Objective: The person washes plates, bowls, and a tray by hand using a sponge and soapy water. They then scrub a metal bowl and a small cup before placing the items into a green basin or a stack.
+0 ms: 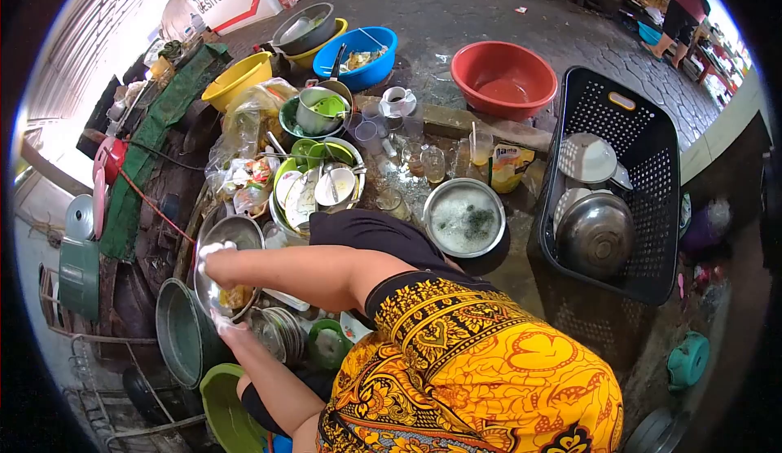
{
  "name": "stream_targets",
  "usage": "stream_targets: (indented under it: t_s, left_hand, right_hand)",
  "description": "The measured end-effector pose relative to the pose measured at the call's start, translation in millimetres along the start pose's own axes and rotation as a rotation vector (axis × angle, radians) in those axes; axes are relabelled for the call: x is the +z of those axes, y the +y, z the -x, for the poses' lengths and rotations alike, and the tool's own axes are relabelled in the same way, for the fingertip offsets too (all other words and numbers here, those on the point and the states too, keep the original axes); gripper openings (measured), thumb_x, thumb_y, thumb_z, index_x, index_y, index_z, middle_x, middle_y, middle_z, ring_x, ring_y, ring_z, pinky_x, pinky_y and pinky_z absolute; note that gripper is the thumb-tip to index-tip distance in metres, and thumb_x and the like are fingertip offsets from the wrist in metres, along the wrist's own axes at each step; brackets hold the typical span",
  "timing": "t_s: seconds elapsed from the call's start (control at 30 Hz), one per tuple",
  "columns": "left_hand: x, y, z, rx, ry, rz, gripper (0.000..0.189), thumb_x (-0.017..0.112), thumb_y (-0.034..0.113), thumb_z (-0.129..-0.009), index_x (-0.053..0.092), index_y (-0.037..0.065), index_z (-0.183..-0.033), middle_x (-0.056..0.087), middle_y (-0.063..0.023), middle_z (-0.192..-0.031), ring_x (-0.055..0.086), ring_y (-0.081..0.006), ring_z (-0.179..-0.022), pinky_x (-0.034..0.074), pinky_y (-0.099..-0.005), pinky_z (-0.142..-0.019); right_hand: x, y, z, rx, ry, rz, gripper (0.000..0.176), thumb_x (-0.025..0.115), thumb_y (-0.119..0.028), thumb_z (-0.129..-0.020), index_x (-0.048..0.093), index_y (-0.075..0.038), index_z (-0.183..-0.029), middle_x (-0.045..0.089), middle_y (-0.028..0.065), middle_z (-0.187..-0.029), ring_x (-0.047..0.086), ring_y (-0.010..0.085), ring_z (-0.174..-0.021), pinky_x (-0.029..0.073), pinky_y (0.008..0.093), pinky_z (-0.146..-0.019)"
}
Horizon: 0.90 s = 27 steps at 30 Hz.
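A metal basin (244, 229) stands tilted at the left, with something yellowish near its lower end. My left hand (226, 324), wet with suds, holds its lower rim. My right hand (213, 259) is bent inside the basin against its wall, covered in white foam; its fingers are closed and what they hold is hidden. Beside the basin are a large grey-green tub (181, 335), a stack of plates (281, 335) and a green bowl (328, 345). Dirty dishes (301, 196) fill a basin above my right forearm.
A bowl of suds with a dark green scourer (464, 218) stands centrally. A black crate (664, 208) holds a metal bowl (595, 235) and plates. Behind are a red basin (504, 78), blue basin (371, 46), yellow basin (236, 81), glasses (433, 164) and a person (684, 13).
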State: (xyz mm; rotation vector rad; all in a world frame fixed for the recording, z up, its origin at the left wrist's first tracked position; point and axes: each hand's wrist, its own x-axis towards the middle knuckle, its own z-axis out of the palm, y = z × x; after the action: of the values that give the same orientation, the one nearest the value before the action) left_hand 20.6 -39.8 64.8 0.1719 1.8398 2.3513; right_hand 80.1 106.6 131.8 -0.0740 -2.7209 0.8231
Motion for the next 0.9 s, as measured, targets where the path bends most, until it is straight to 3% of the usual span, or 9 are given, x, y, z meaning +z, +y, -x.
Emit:
stream_targets:
  t_s: [0.17, 0.27, 0.37, 0.5, 0.53, 0.6, 0.7, 0.8, 0.9]
  left_hand:
    - [-2.6, -4.5, -5.0, 0.068, 0.073, -0.004, 0.047, 0.040, 0.032, -0.086, 0.036, -0.002, -0.118, 0.045, -0.0165, -0.112, 0.048, -0.0278, -0.097, 0.039, -0.0407, -0.082]
    - [11.6, -7.6, -6.9, 0.109, 0.129, -0.013, 0.046, 0.039, 0.031, -0.086, 0.036, -0.002, -0.118, 0.046, -0.0163, -0.112, 0.049, -0.0278, -0.097, 0.039, -0.0403, -0.082]
    - [19.4, -11.5, -3.5, 0.143, 0.196, -0.031, 0.045, 0.039, 0.031, -0.086, 0.037, -0.003, -0.117, 0.046, -0.0160, -0.111, 0.049, -0.0277, -0.096, 0.040, -0.0399, -0.082]
    - [23.5, -18.4, -4.0, 0.162, 0.234, -0.023, 0.045, 0.039, 0.030, -0.086, 0.037, -0.003, -0.117, 0.047, -0.0157, -0.111, 0.049, -0.0277, -0.095, 0.040, -0.0393, -0.082]
    - [20.0, -16.4, -23.4, 0.153, 0.216, 0.002, 0.044, 0.039, 0.030, -0.087, 0.037, -0.003, -0.116, 0.047, -0.0156, -0.111, 0.049, -0.0277, -0.095, 0.040, -0.0391, -0.081]
    - [29.7, -22.6, -23.5, 0.117, 0.157, 0.061, 0.044, 0.039, 0.029, -0.087, 0.038, -0.003, -0.116, 0.047, -0.0154, -0.110, 0.050, -0.0276, -0.095, 0.040, -0.0388, -0.081]
    - [17.0, -35.9, -40.0, 0.078, 0.096, 0.118, 0.043, 0.038, 0.029, -0.087, 0.038, -0.004, -0.116, 0.047, -0.0152, -0.110, 0.050, -0.0276, -0.094, 0.041, -0.0384, -0.081]
    - [21.9, -40.7, -16.1, 0.081, 0.100, 0.139, 0.043, 0.038, 0.028, -0.087, 0.039, -0.004, -0.115, 0.048, -0.0149, -0.110, 0.050, -0.0275, -0.094, 0.041, -0.0379, -0.081]
    - [35.4, -37.6, -7.0, 0.100, 0.112, 0.142, 0.042, 0.038, 0.028, -0.087, 0.039, -0.004, -0.115, 0.048, -0.0147, -0.109, 0.051, -0.0275, -0.093, 0.041, -0.0375, -0.081]
  right_hand:
    - [-15.0, 16.8, -12.0, 0.003, 0.160, 0.033, 0.035, 0.067, -0.012, -0.050, 0.060, -0.013, -0.084, 0.059, 0.0115, -0.077, 0.059, 0.0268, -0.075, 0.046, 0.0362, -0.061]
    - [0.3, 20.5, -23.2, 0.081, -0.257, 0.035, 0.040, 0.067, -0.015, -0.053, 0.060, -0.012, -0.092, 0.059, 0.0133, -0.088, 0.056, 0.0287, -0.086, 0.045, 0.0380, -0.072]
    - [46.5, 24.4, -31.8, 0.041, -0.485, 0.136, 0.040, 0.067, -0.016, -0.053, 0.061, -0.013, -0.092, 0.060, 0.0128, -0.087, 0.056, 0.0279, -0.086, 0.045, 0.0370, -0.073]
    - [95.7, 12.7, -23.3, 0.038, -0.106, -0.064, 0.020, 0.066, -0.024, -0.051, 0.064, -0.011, -0.067, 0.061, 0.0115, -0.070, 0.059, 0.0256, -0.066, 0.047, 0.0345, -0.058]
    - [108.8, 15.2, -28.9, 0.012, -0.108, -0.093, 0.019, 0.067, -0.023, -0.050, 0.063, -0.011, -0.064, 0.060, 0.0130, -0.067, 0.059, 0.0258, -0.064, 0.046, 0.0356, -0.058]
    - [66.1, 2.4, 0.1, -0.066, 0.022, -0.355, 0.011, 0.060, -0.018, -0.058, 0.061, -0.007, -0.062, 0.059, 0.0159, -0.066, 0.058, 0.0291, -0.062, 0.045, 0.0375, -0.058]
    - [95.1, 28.5, -25.4, -0.085, 0.284, -0.081, 0.019, 0.056, -0.014, -0.063, 0.058, -0.006, -0.081, 0.057, 0.0158, -0.076, 0.058, 0.0313, -0.071, 0.046, 0.0402, -0.063]
    - [74.1, 50.5, -32.3, 0.171, 0.294, -0.008, 0.017, 0.056, -0.013, -0.066, 0.058, -0.006, -0.081, 0.058, 0.0143, -0.077, 0.059, 0.0281, -0.072, 0.047, 0.0390, -0.061]
    - [44.0, 69.0, -26.0, 0.263, 0.360, 0.198, 0.012, 0.054, -0.013, -0.068, 0.060, -0.006, -0.076, 0.059, 0.0101, -0.074, 0.060, 0.0244, -0.069, 0.047, 0.0377, -0.056]
